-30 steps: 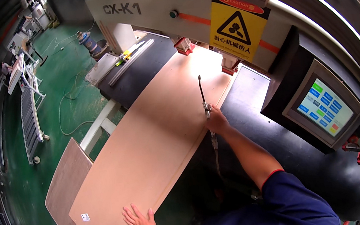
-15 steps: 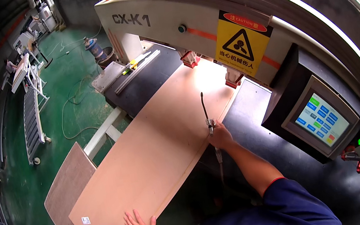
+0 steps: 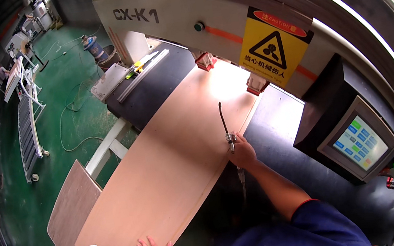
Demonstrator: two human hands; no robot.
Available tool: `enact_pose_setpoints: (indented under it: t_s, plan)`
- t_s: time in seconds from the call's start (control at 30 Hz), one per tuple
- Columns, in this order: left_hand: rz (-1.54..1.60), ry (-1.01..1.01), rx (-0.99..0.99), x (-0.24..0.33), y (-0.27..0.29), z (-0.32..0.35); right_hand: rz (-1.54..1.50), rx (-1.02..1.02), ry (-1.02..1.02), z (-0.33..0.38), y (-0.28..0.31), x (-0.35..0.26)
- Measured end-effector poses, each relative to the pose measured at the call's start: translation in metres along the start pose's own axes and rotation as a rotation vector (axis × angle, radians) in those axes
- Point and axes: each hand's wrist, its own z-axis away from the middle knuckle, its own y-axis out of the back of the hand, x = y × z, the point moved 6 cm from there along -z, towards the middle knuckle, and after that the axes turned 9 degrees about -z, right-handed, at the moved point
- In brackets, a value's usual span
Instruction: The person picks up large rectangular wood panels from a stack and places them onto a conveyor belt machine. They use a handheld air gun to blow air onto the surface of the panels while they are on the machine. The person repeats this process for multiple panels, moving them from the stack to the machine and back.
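Yellow triangular warning sign (image 3: 275, 49), touchscreen panel (image 3: 360, 143), green floor (image 3: 72, 124), perhaps a metal rack (image 3: 26, 129) far left.

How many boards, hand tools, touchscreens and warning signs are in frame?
Wooden boards: 2 (large panel, smaller board)
Air blow gun: 1
Touchscreen: 1
Yellow warning sign: 1
Total: 5

daylight enters top right; glare whitens the wooden panel (image 3: 173, 167) under the machine; fisheye edges bend and go dark.
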Motion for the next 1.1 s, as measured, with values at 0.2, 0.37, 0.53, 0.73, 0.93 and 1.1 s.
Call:
enact_pose_setpoints:
  t_s: [0.2,0.37,0.53,0.73,0.93,1.1]
  plan:
    - [-0.039,0.034,0.003,-0.002,-0.005,0.000,0.076,0.015,0.116,-0.001,0.003,-0.014]
    - [0.023,0.009,-0.036,0.000,0.004,-0.003,-0.106,0.110,-0.131,0.028,0.026,-0.042]
    - [0.051,-0.332,-0.060,0.068,0.049,-0.038,-0.400,0.054,-0.231,0.071,0.032,-0.045]
    - [0.038,-0.340,0.049,0.087,0.039,-0.044,-0.701,-0.127,-0.677,0.151,0.054,-0.018]
    - [0.016,-0.346,0.079,0.086,0.042,-0.040,-0.907,-0.246,-0.805,0.199,0.056,-0.021]
    - [-0.001,-0.346,0.081,0.084,0.042,-0.039,-0.900,-0.194,-0.713,0.203,0.049,-0.049]
